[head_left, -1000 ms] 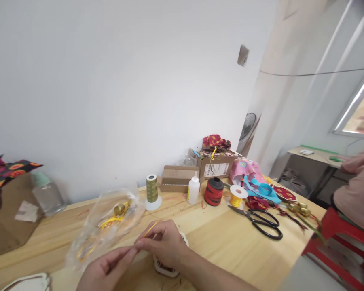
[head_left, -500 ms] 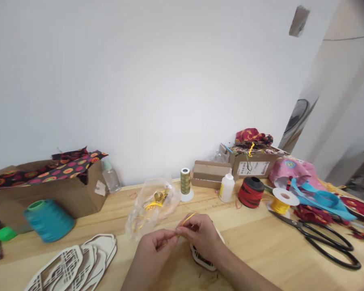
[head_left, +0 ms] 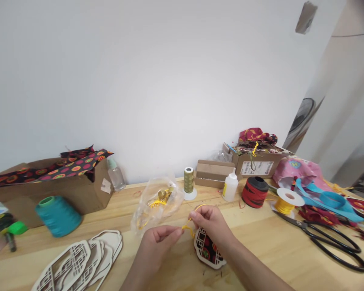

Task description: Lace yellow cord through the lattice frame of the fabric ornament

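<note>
A thin yellow cord runs between my two hands near the table's front. My left hand pinches one part of it between thumb and fingertips. Slightly higher and to the right, my right hand pinches another part, with a loop of cord arching over its fingers. Below my right hand lies a small lattice wooden frame backed with dark, red-patterned fabric; the hand covers its upper right part. Whether the cord is fastened to the frame I cannot tell.
Lattice wooden pieces and a teal thread cone are on the left. Behind my hands lie a plastic bag, a green spool and a glue bottle. Black scissors and a yellow cord spool are at right.
My hands have moved apart, showing the yellow cord between them. More of the fabric-backed frame is visible under my right hand. The whole view has shifted slightly.
</note>
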Available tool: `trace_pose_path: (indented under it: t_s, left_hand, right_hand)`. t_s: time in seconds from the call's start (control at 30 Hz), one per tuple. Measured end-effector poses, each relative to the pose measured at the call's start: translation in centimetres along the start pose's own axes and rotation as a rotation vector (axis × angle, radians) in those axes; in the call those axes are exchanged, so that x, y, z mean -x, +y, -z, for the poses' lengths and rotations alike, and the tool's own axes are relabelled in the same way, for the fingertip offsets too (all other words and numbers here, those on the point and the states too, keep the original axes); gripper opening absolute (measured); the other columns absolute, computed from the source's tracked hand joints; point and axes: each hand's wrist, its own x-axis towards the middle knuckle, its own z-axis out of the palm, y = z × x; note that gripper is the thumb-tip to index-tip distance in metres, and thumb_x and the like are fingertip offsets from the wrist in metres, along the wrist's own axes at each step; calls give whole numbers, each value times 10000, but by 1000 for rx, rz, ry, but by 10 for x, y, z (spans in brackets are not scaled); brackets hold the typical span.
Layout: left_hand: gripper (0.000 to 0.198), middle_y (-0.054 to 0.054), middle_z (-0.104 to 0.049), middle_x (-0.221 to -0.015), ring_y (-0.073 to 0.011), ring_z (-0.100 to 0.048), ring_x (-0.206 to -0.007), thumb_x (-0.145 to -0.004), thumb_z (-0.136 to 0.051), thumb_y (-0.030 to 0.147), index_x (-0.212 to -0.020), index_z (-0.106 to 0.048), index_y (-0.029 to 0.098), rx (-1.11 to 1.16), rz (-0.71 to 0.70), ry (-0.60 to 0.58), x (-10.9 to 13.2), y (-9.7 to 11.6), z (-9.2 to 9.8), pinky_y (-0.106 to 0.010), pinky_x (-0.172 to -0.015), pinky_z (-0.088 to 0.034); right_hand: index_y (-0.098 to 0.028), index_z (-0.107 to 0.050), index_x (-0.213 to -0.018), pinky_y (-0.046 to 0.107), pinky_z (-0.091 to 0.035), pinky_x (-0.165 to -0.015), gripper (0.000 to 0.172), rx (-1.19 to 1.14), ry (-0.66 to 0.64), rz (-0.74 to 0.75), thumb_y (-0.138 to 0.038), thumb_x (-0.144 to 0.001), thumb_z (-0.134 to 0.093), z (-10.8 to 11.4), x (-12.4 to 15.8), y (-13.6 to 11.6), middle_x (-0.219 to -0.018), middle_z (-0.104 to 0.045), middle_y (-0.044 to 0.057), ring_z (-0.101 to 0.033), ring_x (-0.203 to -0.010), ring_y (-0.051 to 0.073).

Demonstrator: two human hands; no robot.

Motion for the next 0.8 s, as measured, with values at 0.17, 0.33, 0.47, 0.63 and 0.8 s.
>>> trace_pose_path:
  t_s: [0.17,0.33,0.47,0.63,0.8]
  left_hand:
    - [175,97,-316,-232,-76,-291,-310,-489,-678,329,-553,-670,166,40,6,20,-1,2,2,-187,-354,-184]
    - [254,115,-278,-252,-37,-161,-288,-509,-665,382,-598,-660,144,9,33,8,-3,-3,5,-180,-329,-96]
    - [295,124,-256,-284,-24,-146,-289,-513,-661,401,-610,-640,123,66,30,-30,-8,-11,8,-164,-322,-81]
    - [269,81,-377,-336,-45,-314,-314,-542,-652,377,-603,-651,115,92,-41,-66,-9,-14,9,-160,-343,-206]
    - [264,98,-335,-332,-25,-229,-308,-552,-646,378,-630,-666,126,75,-24,-51,-6,-10,8,-150,-329,-127]
  right_hand:
    - [-133,-561,-592,205,-307,-481,256,-192,-16,40,-378,-659,-593,8,1,-3,-467,-437,-40,-375,-455,71]
    - [-175,-470,-490,215,-302,-455,290,-552,-103,102,-379,-681,-551,23,-1,-16,-479,-325,-47,-333,-462,87]
    - [-200,-470,-510,247,-347,-482,403,-564,10,129,-510,-747,-369,33,-4,-26,-503,-348,-29,-364,-479,111]
    - [-171,-613,-685,273,-376,-630,253,177,-62,251,-415,-678,-545,15,2,-20,-694,-571,32,-491,-665,156]
    - [-182,-646,-653,227,-339,-525,164,609,-137,378,-313,-695,-556,1,9,-11,-574,-572,6,-455,-529,113]
